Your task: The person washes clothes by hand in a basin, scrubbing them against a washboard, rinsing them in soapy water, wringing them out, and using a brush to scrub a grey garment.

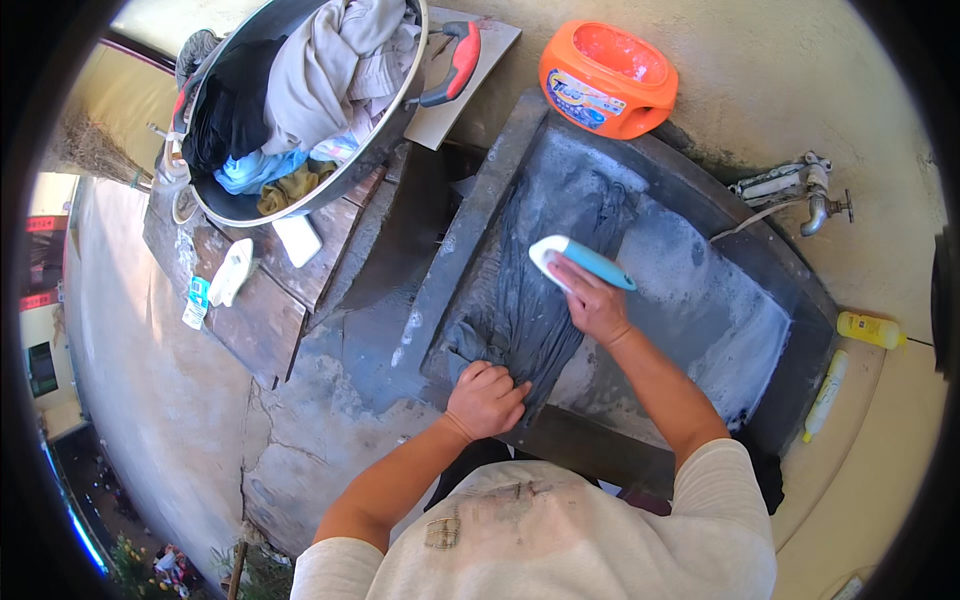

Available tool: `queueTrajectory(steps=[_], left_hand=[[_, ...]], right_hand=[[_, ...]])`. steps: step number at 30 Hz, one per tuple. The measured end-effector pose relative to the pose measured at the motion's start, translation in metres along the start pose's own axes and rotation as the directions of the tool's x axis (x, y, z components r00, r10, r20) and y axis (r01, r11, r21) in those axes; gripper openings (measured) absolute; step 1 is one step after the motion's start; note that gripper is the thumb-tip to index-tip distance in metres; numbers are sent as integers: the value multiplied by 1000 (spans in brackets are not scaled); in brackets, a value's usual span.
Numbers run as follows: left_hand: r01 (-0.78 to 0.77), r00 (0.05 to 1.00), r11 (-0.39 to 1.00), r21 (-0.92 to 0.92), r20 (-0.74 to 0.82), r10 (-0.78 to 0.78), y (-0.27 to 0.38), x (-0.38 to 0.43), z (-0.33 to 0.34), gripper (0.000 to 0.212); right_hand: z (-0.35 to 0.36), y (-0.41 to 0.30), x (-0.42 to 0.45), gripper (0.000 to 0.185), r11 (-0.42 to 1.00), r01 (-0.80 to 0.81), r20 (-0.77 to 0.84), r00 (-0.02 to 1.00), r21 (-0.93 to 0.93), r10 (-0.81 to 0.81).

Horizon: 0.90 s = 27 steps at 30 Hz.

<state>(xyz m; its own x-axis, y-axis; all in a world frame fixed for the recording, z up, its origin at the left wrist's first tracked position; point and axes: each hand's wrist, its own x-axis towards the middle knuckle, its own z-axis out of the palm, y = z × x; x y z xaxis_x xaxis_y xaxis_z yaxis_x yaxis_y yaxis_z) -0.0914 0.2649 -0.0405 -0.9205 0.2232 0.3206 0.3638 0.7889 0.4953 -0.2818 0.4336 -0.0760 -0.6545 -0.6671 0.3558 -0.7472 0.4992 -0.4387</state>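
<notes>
A wet dark grey garment [529, 277] lies stretched along the left side of a stone wash sink [814, 379]. At its near end, my left hand [487, 401] is closed on the bunched cloth. My right hand [596, 300] grips a scrub brush [600, 262] with a blue and white back, over the garment's right edge; its bristles are hidden beneath. Cloudy, soapy water [697, 300] covers part of the basin floor to the right of the garment.
On the sink's far rim stands an orange Tide tub [611, 82], its top cut away. A metal tap [817, 199] juts from the wall at right, with yellow bottles [870, 330] below it. A large metal basin [315, 187] heaped with clothes [315, 82] sits on boards [255, 330] at left.
</notes>
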Motion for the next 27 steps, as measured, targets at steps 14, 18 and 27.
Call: queueTrajectory(steps=[14, 18, 27], left_hand=[[-3, 1000, 1000, 27, 11, 3, -1, 1, 4, 24], [-15, 999, 999, 37, 30, 14, 0, 2, 2, 25], [-27, 999, 998, 52, 37, 25, -2, 4, 2, 25]], right_hand=[[-19, -54, -37, 50, 965, 61, 213, 970, 253, -117], [8, 19, 9, 47, 953, -233, -68, 966, 193, 250], [-3, 83, 44, 49, 856, -487, -184, 838, 176, 514]])
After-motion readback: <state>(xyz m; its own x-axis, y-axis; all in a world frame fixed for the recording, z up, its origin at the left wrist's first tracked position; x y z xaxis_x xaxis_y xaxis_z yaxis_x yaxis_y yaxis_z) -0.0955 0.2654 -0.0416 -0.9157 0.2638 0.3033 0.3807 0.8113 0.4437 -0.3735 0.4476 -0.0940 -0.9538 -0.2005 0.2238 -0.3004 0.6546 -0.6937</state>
